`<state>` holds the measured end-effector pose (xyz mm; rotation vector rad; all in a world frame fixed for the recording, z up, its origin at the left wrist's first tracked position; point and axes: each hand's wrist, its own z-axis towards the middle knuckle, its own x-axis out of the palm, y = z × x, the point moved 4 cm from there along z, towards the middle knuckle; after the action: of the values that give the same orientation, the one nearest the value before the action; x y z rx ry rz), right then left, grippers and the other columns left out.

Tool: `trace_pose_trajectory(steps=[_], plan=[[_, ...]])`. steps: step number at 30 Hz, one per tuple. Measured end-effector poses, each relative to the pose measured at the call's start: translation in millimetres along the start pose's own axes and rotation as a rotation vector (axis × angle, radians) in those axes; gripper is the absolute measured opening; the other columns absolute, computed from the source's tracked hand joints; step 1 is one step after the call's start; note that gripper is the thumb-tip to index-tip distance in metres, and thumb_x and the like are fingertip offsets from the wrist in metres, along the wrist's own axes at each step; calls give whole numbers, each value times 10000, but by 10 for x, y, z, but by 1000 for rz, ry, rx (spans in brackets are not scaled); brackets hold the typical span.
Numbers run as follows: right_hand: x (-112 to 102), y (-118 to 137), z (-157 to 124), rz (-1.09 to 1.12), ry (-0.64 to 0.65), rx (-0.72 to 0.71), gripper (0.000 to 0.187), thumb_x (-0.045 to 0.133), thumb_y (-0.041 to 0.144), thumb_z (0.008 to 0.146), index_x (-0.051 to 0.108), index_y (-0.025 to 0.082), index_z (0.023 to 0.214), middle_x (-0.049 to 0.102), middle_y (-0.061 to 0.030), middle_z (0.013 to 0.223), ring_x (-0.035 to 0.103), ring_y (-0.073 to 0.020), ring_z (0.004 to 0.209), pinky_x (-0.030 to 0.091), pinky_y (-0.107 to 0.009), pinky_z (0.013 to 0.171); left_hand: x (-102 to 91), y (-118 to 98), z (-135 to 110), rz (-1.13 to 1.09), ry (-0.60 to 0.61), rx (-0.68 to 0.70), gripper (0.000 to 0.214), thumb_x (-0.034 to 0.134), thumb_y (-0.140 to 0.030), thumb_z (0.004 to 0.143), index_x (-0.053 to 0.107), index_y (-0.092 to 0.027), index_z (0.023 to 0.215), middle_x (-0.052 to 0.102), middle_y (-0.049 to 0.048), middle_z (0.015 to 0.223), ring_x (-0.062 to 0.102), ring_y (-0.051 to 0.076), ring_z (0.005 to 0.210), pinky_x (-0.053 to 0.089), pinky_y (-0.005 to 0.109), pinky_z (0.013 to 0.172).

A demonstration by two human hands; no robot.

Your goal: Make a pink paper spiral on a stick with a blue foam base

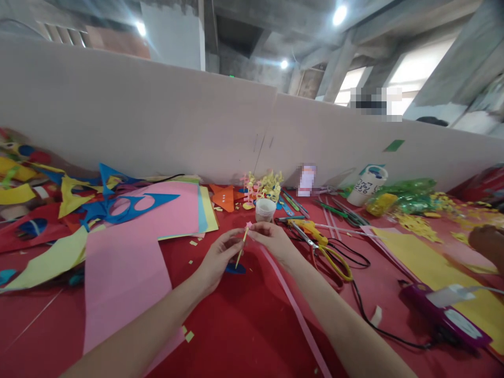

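Observation:
My left hand (pixel 219 258) pinches a thin yellow stick (pixel 240 254), which stands tilted with its lower end pointing down. At the stick's upper end is a small pink star-like paper piece (pixel 249 226). My right hand (pixel 274 242) has its thumb and fingertips closed on that pink piece. Under the stick a dark blue paper scrap (pixel 235 269) lies on the red tabletop (pixel 232 320). Just beyond my hands stands a white paper cup (pixel 265 208). Behind it are yellow paper flowers (pixel 271 184) and pink ones (pixel 251 188) on stems.
Pink paper sheets (pixel 124 278) and blue cut-outs (pixel 137 206) spread leftward. To the right lie yellow-handled scissors (pixel 334 262), a yellow glue gun (pixel 309 229) with cable, and a purple power strip (pixel 444 315). Another person's hand (pixel 488 242) is at far right. A white partition (pixel 157 121) stands behind.

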<state>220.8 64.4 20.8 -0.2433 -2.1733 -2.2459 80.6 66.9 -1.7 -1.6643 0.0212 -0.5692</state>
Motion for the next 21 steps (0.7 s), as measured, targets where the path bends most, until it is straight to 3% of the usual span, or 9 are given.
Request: trace_pose_trajectory(steps=[4,8,11,21], plan=[[-5,-31,6,-33,-27,-44,198,720,278,550,623,167,683,611,33,639,530,-105,604,403,-256,642,13,-17,-8,75,15,69,345,712,-292,653,660,-219,986,657,5,784,566,109,642,445,213,612],[4,-70,-2,-89,7,-98,187,694,299,595,623,166,708,623,15,673,544,-116,627,410,-266,657,-20,-88,19,131,-45,143,279,719,-313,629,691,-178,871,691,58,933,607,181,833,465,286,763],[22,-83,-11,-155,35,-130,188,671,317,631,624,165,732,633,0,703,560,-128,651,420,-276,673,-50,-128,49,131,-71,165,247,723,-303,626,695,-166,830,700,62,910,611,184,857,449,304,824],[115,10,-93,-302,45,-193,175,615,325,679,606,165,748,639,-22,732,579,-151,690,449,-288,681,9,-187,10,44,-72,162,185,711,-298,638,661,-157,747,650,20,760,590,143,741,467,272,757]])
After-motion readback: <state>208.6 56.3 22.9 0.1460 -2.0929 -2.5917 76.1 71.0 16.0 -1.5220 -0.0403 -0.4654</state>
